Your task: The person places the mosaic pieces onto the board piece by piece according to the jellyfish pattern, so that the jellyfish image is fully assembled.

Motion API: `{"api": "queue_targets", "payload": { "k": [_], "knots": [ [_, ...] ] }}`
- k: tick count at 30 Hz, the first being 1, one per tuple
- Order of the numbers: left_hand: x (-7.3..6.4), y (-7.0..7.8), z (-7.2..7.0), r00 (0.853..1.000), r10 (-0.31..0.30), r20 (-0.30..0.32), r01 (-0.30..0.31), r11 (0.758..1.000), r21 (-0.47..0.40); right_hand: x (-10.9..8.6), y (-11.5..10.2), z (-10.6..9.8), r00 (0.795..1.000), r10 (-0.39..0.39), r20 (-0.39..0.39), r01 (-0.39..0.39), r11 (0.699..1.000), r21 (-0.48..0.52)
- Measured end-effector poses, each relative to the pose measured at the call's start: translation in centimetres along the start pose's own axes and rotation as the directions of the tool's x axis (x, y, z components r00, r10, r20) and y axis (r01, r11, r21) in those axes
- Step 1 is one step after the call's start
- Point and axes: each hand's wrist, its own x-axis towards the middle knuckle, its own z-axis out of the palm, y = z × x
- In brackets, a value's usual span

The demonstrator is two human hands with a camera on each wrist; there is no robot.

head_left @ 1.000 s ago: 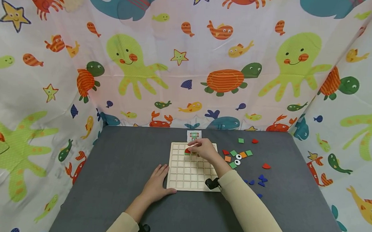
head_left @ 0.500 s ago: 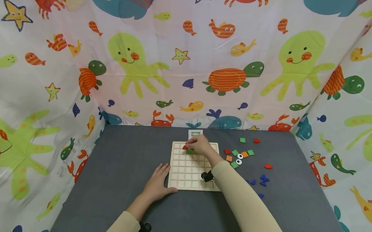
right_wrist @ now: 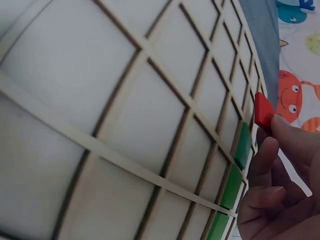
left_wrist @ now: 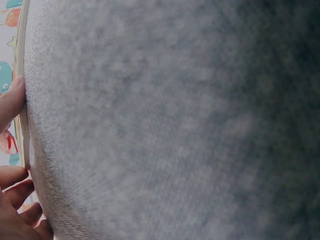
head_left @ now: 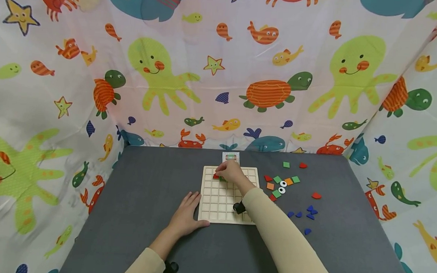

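My right hand [head_left: 230,172] is over the far rows of a pale wooden grid board [head_left: 215,205]. In the right wrist view its thumb and finger pinch a red tile [right_wrist: 263,112], slightly tilted and close over the grid. Next to it a row of several green tiles [right_wrist: 231,187] lies in neighbouring squares; the hand hides part of that row in the head view. My left hand [head_left: 184,215] rests at the board's left edge, fingers straight, thumb at the near left corner. The left wrist view has its thumb [left_wrist: 12,100] at the board's side.
Right of the board lie loose green tiles [head_left: 295,179], orange tiles [head_left: 270,186], white rings [head_left: 282,190], red pieces [head_left: 316,195] and blue pieces [head_left: 307,231]. A small printed card [head_left: 231,155] lies behind the board on the grey tabletop [head_left: 158,170]. A patterned curtain stands around.
My right hand has moved left across the far rows with the red tile and lowered its fingers, and green tiles show beside it. The left hand stays at the board's edge.
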Motion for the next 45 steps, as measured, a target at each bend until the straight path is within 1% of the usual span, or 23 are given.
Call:
{"api": "queue_targets", "payload": {
  "k": [4,12,19,23,26,31,36,42,45],
  "knots": [
    [0.1,0.0,0.1,1.0,-0.004,0.0,0.004,1.0,0.005,0.1,0.1,0.3,1.0,-0.024,-0.012,0.023,0.997,-0.072],
    [0.1,-0.1,0.1,1.0,-0.001,-0.001,0.001,1.0,-0.008,0.0,0.2,0.7,0.999,-0.043,-0.026,0.041,0.995,-0.093],
    [0.1,0.0,0.2,1.0,0.001,-0.001,-0.001,1.0,-0.001,0.1,0.4,1.0,0.999,-0.039,-0.036,0.032,0.985,-0.169],
    [0.1,0.1,0.2,1.0,-0.001,-0.004,0.001,1.0,-0.009,0.0,0.5,0.9,0.996,-0.063,-0.058,0.052,0.984,-0.172],
    [0.1,0.1,0.2,1.0,-0.003,-0.008,0.002,1.0,-0.009,-0.3,0.3,0.6,0.995,-0.08,-0.067,0.07,0.987,-0.142],
    [0.1,0.0,0.1,1.0,-0.002,-0.009,0.002,1.0,-0.003,-1.4,-0.4,0.1,0.992,-0.113,-0.06,0.107,0.989,-0.101],
    [0.2,0.0,0.2,1.0,-0.007,-0.006,0.007,1.0,0.007,-2.8,-1.0,-0.4,0.986,-0.154,-0.065,0.148,0.985,-0.091],
    [0.1,0.0,0.2,1.0,-0.003,-0.008,0.003,1.0,-0.006,-5.0,-1.4,-1.5,0.969,-0.224,-0.106,0.216,0.973,-0.085],
    [0.2,-0.1,0.3,1.0,-0.006,-0.007,0.006,1.0,0.005,-6.1,-1.5,-2.2,0.964,-0.236,-0.12,0.229,0.971,-0.066]
  ]
}}
